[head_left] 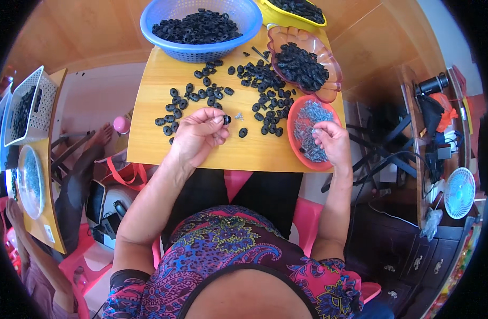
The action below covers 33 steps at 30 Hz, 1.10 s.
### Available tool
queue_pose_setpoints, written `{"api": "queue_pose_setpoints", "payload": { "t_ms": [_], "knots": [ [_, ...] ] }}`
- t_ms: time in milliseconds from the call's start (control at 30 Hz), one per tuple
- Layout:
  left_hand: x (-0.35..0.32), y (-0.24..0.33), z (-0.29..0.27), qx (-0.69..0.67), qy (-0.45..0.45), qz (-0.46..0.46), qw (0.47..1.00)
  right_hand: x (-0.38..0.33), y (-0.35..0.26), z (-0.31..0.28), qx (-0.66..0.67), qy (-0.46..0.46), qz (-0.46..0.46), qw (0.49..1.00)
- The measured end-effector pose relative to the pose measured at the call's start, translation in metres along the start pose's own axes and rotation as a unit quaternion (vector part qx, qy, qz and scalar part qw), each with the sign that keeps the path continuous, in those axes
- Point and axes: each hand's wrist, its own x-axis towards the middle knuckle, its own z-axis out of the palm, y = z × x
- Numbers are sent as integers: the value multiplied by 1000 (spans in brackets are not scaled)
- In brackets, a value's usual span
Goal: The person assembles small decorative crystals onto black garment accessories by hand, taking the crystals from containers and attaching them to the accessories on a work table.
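My left hand (199, 135) pinches a small black oval plastic piece (227, 119) between thumb and fingertips, just above the wooden table. Over the right side of the table, my right hand (335, 143) hovers at an orange-red bowl (291, 130) heaped with tiny silvery-grey parts (311, 118). Its thumb and fingers are pressed together on something too small to make out. Beside the left hand lie a few loose tiny silvery parts (238, 116) and a single black oval piece (243, 132). Many similar black pieces (207, 93) are scattered across the tabletop.
A blue basket (201, 50) of black parts stands at the far edge, beside a yellow basket (294, 20) and a brown translucent dish (334, 80). At left, another person's hand (12, 212) is near a side table (52, 212). A small fan (459, 192) is at right.
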Motion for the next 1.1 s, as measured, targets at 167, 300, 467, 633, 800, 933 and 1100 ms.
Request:
{"api": "queue_pose_setpoints", "payload": {
  "t_ms": [167,300,467,633,800,933,1100],
  "knots": [
    [0,0,-2,-17,-29,-8,999,3,-19,3,-40,9,-15,999],
    [1,1,-6,-24,-36,-8,999,11,-31,4,25,-28,-20,999],
    [1,4,-6,-31,-22,7,999,17,-44,27,116,-73,-33,990],
    [4,7,-6,-34,-18,35,999,25,-79,85,117,-4,-157,981],
    [5,12,-10,-25,7,41,999,29,-85,102,-206,-11,-186,961],
    [5,16,-10,-41,11,54,998,31,-84,95,-208,6,-159,965],
    [6,16,-10,-33,8,56,998,46,-70,117,-258,5,-284,923]
  ]
}}
